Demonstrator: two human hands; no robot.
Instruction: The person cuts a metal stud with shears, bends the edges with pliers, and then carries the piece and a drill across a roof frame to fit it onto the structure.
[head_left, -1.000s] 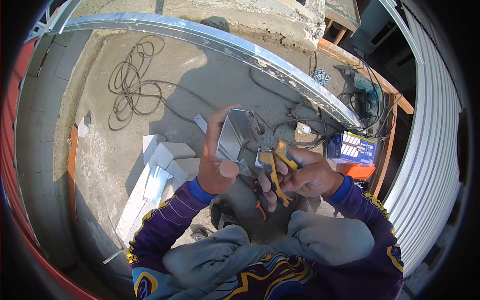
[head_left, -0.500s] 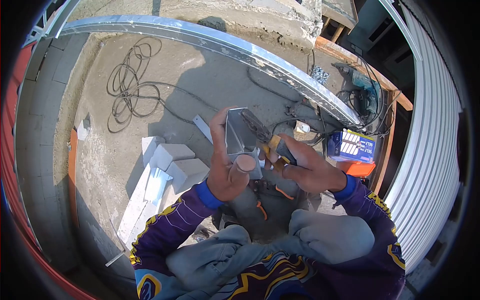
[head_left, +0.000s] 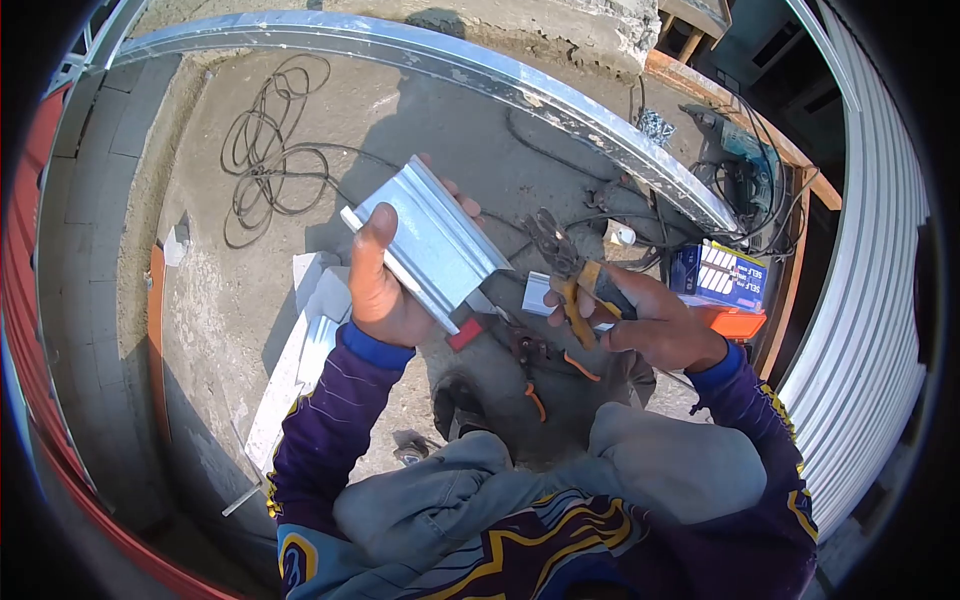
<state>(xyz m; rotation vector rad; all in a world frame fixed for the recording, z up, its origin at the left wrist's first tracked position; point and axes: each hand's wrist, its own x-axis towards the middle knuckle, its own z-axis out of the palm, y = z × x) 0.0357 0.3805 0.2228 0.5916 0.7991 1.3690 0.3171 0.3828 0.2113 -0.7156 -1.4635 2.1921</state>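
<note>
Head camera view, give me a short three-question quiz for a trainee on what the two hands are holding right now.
1. True or false: the left hand holds the metal channel piece.
2. The right hand grips: A, snips with yellow handles; B, a hammer; C, a tape measure.
3. Do the snips touch the metal channel piece?

Key: 1 true; 2 A; 3 no, they are apart.

Two hands (head_left: 385, 295) (head_left: 655, 325), one metal channel (head_left: 430, 240), one pair of snips (head_left: 565, 270), one blue box (head_left: 725, 275), one drill (head_left: 740, 165)
</note>
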